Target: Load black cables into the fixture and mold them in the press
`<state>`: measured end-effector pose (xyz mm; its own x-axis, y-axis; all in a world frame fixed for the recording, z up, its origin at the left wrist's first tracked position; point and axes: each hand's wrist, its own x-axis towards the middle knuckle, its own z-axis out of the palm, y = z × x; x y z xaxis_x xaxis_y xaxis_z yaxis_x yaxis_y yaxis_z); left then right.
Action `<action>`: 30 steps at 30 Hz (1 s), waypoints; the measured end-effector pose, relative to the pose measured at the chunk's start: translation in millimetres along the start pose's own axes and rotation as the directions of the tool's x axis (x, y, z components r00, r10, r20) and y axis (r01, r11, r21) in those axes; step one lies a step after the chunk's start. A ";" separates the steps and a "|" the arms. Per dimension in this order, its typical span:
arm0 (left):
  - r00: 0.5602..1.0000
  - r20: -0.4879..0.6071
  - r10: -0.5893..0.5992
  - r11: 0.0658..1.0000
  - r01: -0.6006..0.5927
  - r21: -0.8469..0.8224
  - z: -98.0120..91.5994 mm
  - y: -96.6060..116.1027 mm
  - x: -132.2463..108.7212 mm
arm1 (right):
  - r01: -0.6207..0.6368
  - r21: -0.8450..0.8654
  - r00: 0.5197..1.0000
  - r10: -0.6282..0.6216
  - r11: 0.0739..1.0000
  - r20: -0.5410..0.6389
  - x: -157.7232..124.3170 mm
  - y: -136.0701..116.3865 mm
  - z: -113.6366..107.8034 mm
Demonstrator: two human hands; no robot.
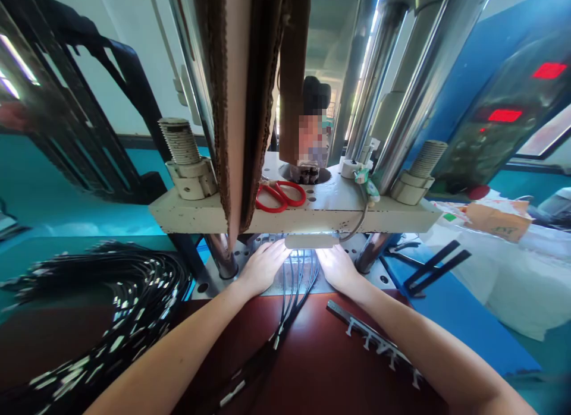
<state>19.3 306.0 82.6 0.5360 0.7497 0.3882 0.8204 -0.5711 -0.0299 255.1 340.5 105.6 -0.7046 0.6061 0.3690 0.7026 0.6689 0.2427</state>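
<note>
Right in the middle of the frame, both hands, left hand (263, 266) and right hand (338, 266), lie open and flat beside thin black cables (298, 278). These look light and bendy, best pinched near their ends.

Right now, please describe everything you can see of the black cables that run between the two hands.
The black cables are several thin, dark-sheathed wires lying side by side. They run from under the brightly lit press plate toward the viewer, over a grey metal bed and onto the dark red table, where they gather into one bundle with small white tags or ends. The left hand and right hand lie flat on either side, at their far ends. Whether the fingers grip them cannot be told.
</note>
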 end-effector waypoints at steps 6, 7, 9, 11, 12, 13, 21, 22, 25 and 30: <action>0.990 -0.126 -0.060 0.989 0.041 -0.145 -13.0 17.0 8.0 | -0.001 0.097 1.000 0.000 0.995 0.010 0.9 5.5 1.8; 0.987 -0.141 -0.077 0.981 0.050 -0.186 -17.0 25.0 11.3 | -0.002 0.108 1.000 0.000 0.994 0.023 1.2 5.6 1.7; 0.992 -0.112 -0.051 0.970 0.022 -0.243 -24.3 43.5 18.8 | -0.007 0.126 0.999 0.002 0.992 0.045 1.6 5.1 0.9; 0.998 -0.045 0.042 0.963 -0.052 -0.265 -28.6 60.1 25.8 | -0.010 0.141 0.998 0.002 0.990 0.062 1.8 4.7 -0.7; 0.996 -0.019 0.082 0.959 -0.084 -0.269 -29.2 65.9 28.8 | -0.010 0.158 0.998 -0.001 0.987 0.068 1.8 5.1 -1.6; 0.994 -0.001 0.106 0.957 -0.102 -0.272 -28.9 69.6 31.3 | -0.010 0.183 0.997 -0.004 0.983 0.075 1.9 6.3 -2.4; 0.999 0.016 -0.043 0.955 0.046 -0.294 -19.2 56.3 49.3 | -0.140 0.287 0.990 0.127 0.948 0.067 11.1 33.2 14.1; 0.998 0.027 -0.051 0.952 0.057 -0.302 -19.3 54.9 53.5 | -0.171 0.283 0.985 0.161 0.944 0.057 13.0 34.9 18.1; 0.996 0.049 -0.069 0.937 0.082 -0.340 -19.9 53.0 66.6 | -0.205 0.270 0.979 0.200 0.941 0.047 17.2 34.3 26.0; 0.988 0.047 -0.146 0.912 0.153 -0.382 -17.0 55.8 77.1 | -0.212 0.226 0.977 0.200 0.951 0.073 19.1 26.3 20.1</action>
<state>103.0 326.2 126.6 0.4194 0.8397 0.3449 0.7534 -0.5339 0.3837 258.1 378.4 100.9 -0.5549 0.7575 0.3439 0.7947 0.6049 -0.0502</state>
